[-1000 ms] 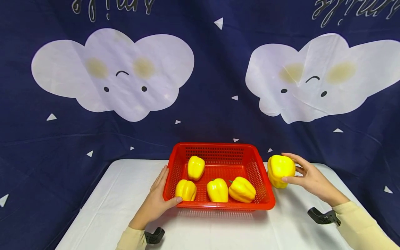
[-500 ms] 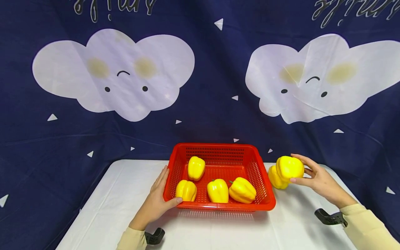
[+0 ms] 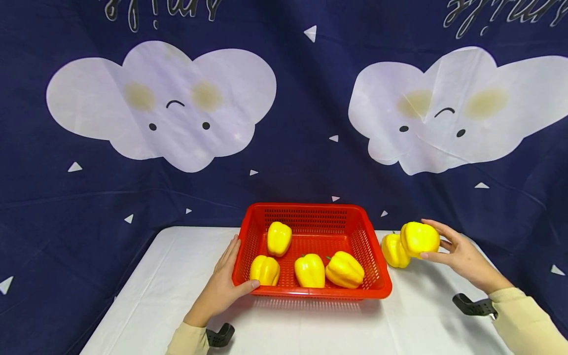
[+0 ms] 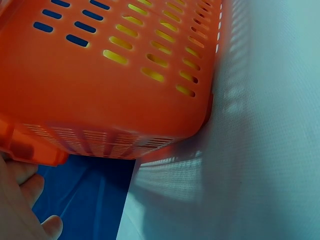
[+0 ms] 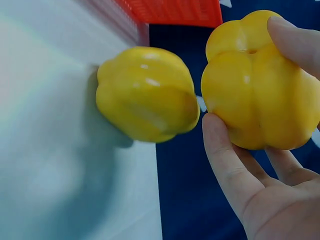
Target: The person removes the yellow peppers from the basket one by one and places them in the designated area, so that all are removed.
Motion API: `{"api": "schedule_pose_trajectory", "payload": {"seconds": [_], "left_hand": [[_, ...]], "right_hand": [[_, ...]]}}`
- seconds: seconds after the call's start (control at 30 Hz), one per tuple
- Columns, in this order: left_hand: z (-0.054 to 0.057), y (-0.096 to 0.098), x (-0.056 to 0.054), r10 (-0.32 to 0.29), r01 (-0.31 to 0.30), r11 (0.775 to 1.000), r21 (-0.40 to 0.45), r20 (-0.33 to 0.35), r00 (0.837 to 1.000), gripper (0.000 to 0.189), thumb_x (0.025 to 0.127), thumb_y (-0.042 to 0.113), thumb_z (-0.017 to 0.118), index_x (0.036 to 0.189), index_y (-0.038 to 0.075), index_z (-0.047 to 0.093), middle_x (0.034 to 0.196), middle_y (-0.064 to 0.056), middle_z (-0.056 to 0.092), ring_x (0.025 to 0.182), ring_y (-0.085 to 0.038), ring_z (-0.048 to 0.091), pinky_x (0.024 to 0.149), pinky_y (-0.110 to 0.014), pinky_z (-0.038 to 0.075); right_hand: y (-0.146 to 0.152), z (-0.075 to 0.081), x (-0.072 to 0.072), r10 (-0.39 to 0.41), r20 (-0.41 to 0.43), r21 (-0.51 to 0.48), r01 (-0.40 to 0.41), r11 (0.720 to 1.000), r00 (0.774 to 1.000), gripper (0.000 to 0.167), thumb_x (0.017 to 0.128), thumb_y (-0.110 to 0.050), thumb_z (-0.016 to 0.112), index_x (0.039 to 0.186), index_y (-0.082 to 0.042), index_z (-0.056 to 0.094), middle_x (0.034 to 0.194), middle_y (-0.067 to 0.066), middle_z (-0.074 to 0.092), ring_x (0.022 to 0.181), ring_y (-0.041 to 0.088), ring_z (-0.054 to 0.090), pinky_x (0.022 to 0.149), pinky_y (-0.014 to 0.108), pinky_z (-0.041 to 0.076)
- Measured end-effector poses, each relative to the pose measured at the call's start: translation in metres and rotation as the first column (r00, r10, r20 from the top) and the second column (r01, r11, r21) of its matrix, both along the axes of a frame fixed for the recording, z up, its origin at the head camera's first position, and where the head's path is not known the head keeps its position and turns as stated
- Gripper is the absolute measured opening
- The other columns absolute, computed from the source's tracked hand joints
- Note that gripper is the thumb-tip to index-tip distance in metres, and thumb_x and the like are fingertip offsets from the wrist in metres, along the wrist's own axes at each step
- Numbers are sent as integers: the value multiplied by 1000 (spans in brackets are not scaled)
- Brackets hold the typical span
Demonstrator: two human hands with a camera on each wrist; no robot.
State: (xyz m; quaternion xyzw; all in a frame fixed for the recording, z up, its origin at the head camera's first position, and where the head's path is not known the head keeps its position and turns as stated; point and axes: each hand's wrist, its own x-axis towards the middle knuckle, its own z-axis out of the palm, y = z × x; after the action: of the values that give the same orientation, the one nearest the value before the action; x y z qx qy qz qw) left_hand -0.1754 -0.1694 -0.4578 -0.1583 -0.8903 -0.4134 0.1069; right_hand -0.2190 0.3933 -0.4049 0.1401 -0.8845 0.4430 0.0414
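A red plastic basket [image 3: 310, 292] stands on the table with several yellow bell peppers inside, among them a front one [image 3: 309, 271]. My left hand [image 3: 222, 291] holds its front left corner, thumb over the rim and fingers along the outer left side. In the left wrist view a few fingertips show beside the basket wall [image 4: 100, 95]. Right of the basket, another yellow bell pepper [image 3: 394, 251] stands upright on the table. My right hand [image 3: 466, 259] grips a yellow bell pepper [image 3: 419, 239] between thumb and fingers. In the right wrist view, a narrow gap separates it from the standing pepper [image 5: 147, 95].
A white cloth covers the table [image 3: 284, 330]. Behind it hangs a dark blue curtain [image 3: 306, 123] printed with pale clouds. A black wrist mount [image 3: 219, 336] sits on the left wrist and a similar mount [image 3: 472, 305] on the right.
The right hand has moved to the right with its bell pepper. The standing pepper, earlier mostly hidden behind it, has come into sight. The left hand and basket have stayed put.
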Motion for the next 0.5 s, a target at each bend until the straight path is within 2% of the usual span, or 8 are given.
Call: {"api": "schedule_pose_trajectory", "payload": {"seconds": [0.1, 0.23, 0.33, 0.43, 0.5], "left_hand": [[0, 0, 0, -4, 4, 1000, 2, -6, 1000, 106, 82, 48, 78, 161, 8, 19, 168, -7, 11, 151, -37, 16, 111, -71, 22], [1, 0, 0, -7, 7, 1000, 5, -1, 1000, 106, 82, 48, 78, 161, 8, 19, 168, -6, 10, 151, -37, 15, 111, -72, 21], [1, 0, 0, -5, 5, 1000, 4, 5, 1000, 106, 83, 49, 77, 161, 8, 18, 168, -6, 10, 151, -37, 15, 111, -72, 21], [1, -1, 0, -3, 3, 1000, 2, 7, 1000, 106, 83, 49, 77, 161, 8, 18, 168, -6, 10, 151, -38, 15, 111, -72, 21], [1, -1, 0, -3, 3, 1000, 2, 6, 1000, 106, 82, 49, 77, 161, 8, 19, 168, -6, 11, 151, -38, 15, 111, -72, 21]], "right_hand": [[6, -2, -1, -24, -1, 29, 24, 999, 1000, 83, 87, -16, 80, 157, -16, 35, 149, 1, 39, 119, 6, 50, 86, 9, 45], [14, -6, -2, -52, 18, 48, 52, 998, 998, 84, 88, -19, 80, 158, -17, 33, 151, 5, 38, 120, 8, 50, 84, 8, 45], [18, -8, -2, -57, 27, 53, 56, 997, 998, 86, 88, -19, 80, 159, -16, 32, 152, 13, 35, 126, 30, 51, 84, 7, 44], [22, -9, -4, -55, 32, 59, 53, 997, 998, 87, 87, -20, 80, 159, -15, 31, 153, 18, 33, 126, 54, 43, 83, 6, 43], [23, -10, -5, -54, 33, 63, 52, 997, 998, 88, 86, -19, 81, 158, -13, 31, 153, 19, 33, 126, 57, 41, 83, 6, 43]]}}
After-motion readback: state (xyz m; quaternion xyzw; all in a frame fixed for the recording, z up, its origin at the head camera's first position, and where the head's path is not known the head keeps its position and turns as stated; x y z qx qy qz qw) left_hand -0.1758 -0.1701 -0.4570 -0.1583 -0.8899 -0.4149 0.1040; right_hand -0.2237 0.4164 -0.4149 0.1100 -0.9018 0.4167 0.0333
